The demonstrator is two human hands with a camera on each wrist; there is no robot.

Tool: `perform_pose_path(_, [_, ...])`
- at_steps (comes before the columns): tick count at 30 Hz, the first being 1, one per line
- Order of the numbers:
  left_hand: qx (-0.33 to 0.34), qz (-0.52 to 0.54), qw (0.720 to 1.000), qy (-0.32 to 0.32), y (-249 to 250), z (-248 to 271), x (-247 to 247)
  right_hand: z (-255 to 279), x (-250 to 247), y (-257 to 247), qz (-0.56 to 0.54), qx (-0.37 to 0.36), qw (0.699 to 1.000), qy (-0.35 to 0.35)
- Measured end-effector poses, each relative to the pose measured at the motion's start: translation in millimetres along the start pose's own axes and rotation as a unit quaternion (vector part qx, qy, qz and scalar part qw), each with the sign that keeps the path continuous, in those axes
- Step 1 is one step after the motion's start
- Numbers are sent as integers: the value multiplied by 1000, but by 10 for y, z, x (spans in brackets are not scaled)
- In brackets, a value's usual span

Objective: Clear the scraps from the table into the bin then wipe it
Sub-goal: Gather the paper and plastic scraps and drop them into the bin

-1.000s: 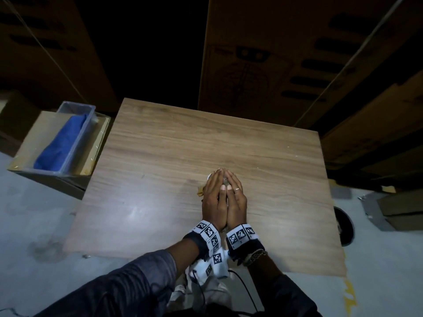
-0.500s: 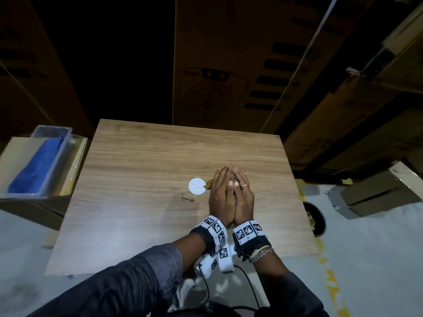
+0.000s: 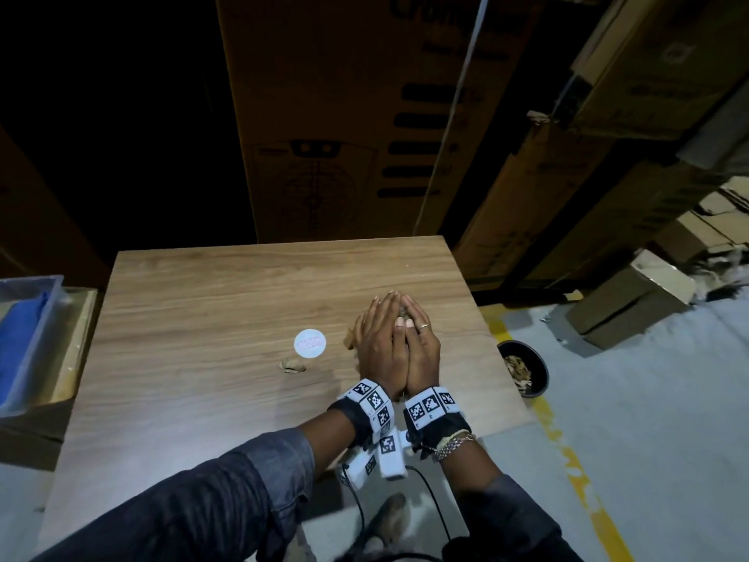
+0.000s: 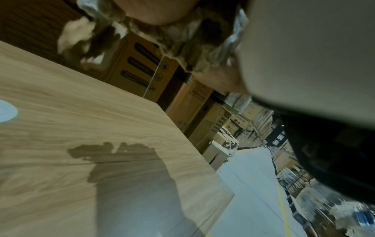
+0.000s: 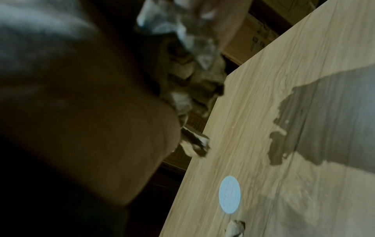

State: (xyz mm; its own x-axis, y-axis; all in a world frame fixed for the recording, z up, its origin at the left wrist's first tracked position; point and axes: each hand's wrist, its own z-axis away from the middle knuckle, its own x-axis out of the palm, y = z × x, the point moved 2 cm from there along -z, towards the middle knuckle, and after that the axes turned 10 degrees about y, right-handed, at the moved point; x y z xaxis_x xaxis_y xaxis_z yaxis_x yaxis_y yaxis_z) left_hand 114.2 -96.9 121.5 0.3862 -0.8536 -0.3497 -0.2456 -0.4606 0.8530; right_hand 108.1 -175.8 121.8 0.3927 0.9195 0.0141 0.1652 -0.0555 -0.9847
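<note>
My left hand (image 3: 379, 338) and right hand (image 3: 423, 342) are cupped together, palms facing, around a wad of brown and grey scraps (image 3: 403, 312). They hover just above the right half of the wooden table (image 3: 202, 285) and cast a shadow on it. In the wrist views the scraps (image 4: 182, 36) (image 5: 192, 77) bulge out between the palms, and one piece (image 5: 194, 144) hangs low. A small torn scrap (image 3: 292, 365) and a round white sticker (image 3: 309, 343) lie on the table to the left of my hands. The black bin (image 3: 523, 369) stands on the floor by the table's right edge, with scraps inside.
A clear tub (image 3: 38, 318) holding a blue cloth (image 3: 16, 342) sits on a box left of the table. Tall cardboard boxes (image 3: 324, 135) stand behind the table, and more boxes (image 3: 624, 306) lie on the floor to the right. A yellow line (image 3: 583, 480) runs along the floor.
My cupped hands have lifted the scraps and carried them rightward toward the table's right edge. The white sticker and one small scrap were left uncovered. The view has swung right, showing the bin.
</note>
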Motion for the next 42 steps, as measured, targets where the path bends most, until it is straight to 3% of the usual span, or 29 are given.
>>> perform_pose_path(12, [30, -7, 999, -39, 574, 51, 988, -567, -966, -43, -32, 1, 999, 23])
perform_pose_path(31, [67, 50, 990, -113, 1529, 610, 3315, -1531, -3291, 278, -1, 5, 995, 104])
perform_pose_path(42, [22, 101, 983, -149, 1732, 668, 4983, -2486, -4437, 700, 78, 57, 987, 132])
